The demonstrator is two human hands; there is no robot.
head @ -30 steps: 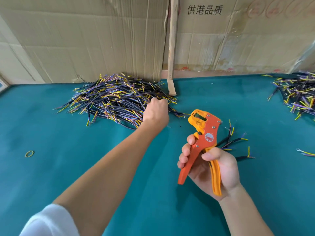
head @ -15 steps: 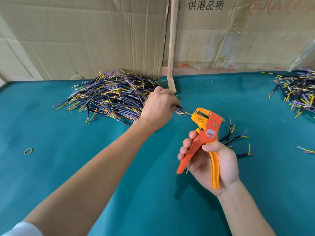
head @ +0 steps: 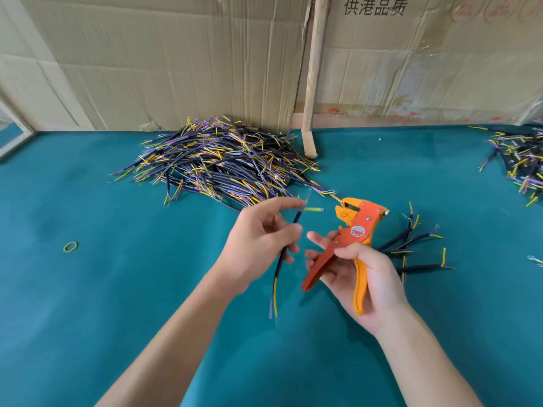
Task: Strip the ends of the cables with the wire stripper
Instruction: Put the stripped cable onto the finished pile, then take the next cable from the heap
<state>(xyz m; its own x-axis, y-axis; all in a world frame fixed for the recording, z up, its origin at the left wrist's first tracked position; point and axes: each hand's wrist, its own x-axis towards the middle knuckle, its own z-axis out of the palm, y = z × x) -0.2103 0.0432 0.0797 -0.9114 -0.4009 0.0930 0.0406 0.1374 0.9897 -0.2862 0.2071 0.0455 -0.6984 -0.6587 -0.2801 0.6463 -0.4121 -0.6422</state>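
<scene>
Head camera view, looking down at a table covered in teal felt point(head: 88, 289), with flattened cardboard sheets point(head: 176, 63) standing along its far edge and a wooden stick point(head: 313, 83) leaning upright against them. The person's left hand point(head: 258, 245) is raised above the felt near the middle of the view and pinches a single black cable point(head: 282, 259) between thumb and fingers. The cable runs diagonally through the hand: its upper end pokes out past the fingertips with a short yellow wire pointing right, toward the tool, while its lower end hangs below the hand, showing yellow and purple inner wires. The right hand point(head: 361, 271) is just beside the left, palm up, with thumb and fingers curled around the handles of an orange and yellow wire stripper point(head: 352, 236). The stripper's head points up and to the left, close to the cable's upper end but not touching it, and its handles are spread apart. Behind the left hand, a large pile of cables point(head: 223, 163) lies on the felt against the cardboard. A few loose cables point(head: 411, 248) lie just right of the stripper, partly hidden behind the right hand. Another heap of cables point(head: 520, 163) lies at the far right edge. A small yellow-green rubber band point(head: 70, 247) lies well apart on the left.
</scene>
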